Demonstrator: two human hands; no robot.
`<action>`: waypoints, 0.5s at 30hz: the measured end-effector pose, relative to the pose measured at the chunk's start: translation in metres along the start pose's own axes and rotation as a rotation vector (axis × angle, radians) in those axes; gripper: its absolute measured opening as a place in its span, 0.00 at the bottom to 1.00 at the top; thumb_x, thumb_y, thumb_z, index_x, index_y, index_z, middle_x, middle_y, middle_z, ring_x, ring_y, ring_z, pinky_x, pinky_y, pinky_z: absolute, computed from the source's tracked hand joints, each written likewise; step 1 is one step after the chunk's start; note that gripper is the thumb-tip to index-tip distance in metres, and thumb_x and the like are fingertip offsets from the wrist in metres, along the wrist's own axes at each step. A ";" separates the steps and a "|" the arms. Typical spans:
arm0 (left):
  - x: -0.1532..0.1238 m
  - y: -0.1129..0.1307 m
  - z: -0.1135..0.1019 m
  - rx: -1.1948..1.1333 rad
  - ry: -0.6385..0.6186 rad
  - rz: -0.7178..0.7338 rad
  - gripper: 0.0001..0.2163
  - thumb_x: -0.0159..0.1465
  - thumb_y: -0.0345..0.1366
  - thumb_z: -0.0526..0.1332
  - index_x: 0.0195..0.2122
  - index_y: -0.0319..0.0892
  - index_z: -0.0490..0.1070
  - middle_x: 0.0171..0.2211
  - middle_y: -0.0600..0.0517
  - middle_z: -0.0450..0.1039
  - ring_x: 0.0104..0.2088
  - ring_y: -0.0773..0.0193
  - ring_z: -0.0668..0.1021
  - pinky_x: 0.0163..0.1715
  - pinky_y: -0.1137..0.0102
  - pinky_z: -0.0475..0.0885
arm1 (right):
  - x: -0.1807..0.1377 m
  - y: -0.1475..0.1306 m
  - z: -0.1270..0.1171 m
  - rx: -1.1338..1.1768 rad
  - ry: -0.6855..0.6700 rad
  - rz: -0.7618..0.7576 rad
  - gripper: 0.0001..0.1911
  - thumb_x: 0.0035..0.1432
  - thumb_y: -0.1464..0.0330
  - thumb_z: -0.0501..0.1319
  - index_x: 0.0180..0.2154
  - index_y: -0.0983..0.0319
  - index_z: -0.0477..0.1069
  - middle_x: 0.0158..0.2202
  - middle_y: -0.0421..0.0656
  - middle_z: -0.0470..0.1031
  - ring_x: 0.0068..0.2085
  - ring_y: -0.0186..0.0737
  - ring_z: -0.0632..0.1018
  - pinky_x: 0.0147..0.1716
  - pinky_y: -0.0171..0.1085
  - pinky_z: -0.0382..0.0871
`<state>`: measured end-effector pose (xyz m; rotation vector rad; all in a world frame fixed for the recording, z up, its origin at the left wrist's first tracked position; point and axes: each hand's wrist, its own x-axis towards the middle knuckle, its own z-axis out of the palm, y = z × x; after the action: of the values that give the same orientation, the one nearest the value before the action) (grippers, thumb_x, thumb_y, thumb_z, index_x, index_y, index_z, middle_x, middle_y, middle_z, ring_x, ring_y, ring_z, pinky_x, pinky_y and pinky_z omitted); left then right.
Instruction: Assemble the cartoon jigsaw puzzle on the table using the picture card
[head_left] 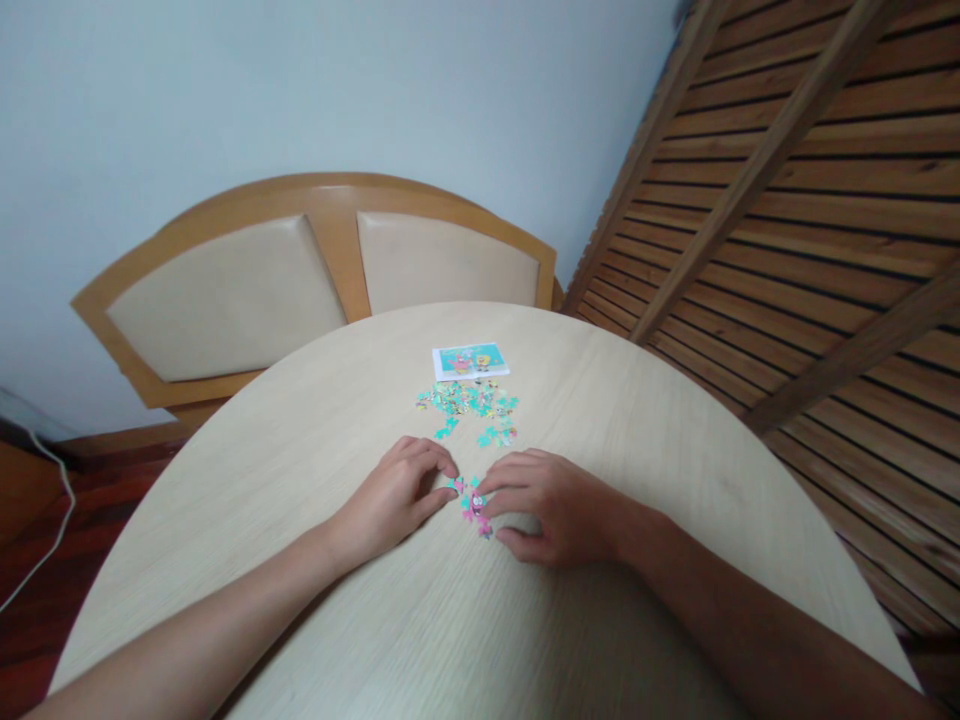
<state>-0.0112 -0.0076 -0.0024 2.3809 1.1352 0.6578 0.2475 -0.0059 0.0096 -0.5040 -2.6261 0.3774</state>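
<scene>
A small joined cluster of pink and teal jigsaw puzzle pieces, showing a cartoon face, lies on the table between my hands. My left hand is at its left side, with thumb and index finger closed about the edges of a small pink and teal jigsaw piece. From the right, my right hand reaches over with its fingers apart. Its fingertips touch the cluster's right edge, and its thumb rests near the lower end. Whether the left piece is joined to the cluster is too small to tell.
Beyond my hands lies a pile of loose jigsaw pieces, with small groups nearer me. Behind it is a reference picture card. The round wooden table stands before a padded headboard. Wooden slats rise at right.
</scene>
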 end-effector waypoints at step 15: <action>0.001 0.005 0.002 -0.010 -0.006 0.022 0.04 0.68 0.37 0.65 0.42 0.44 0.75 0.44 0.49 0.77 0.47 0.56 0.76 0.52 0.59 0.68 | 0.000 0.000 0.001 -0.001 -0.003 0.001 0.11 0.58 0.69 0.63 0.44 0.59 0.78 0.47 0.43 0.81 0.48 0.42 0.80 0.52 0.44 0.70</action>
<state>-0.0070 -0.0099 -0.0012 2.3884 1.1022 0.6621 0.2473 -0.0060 0.0090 -0.5059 -2.6293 0.3778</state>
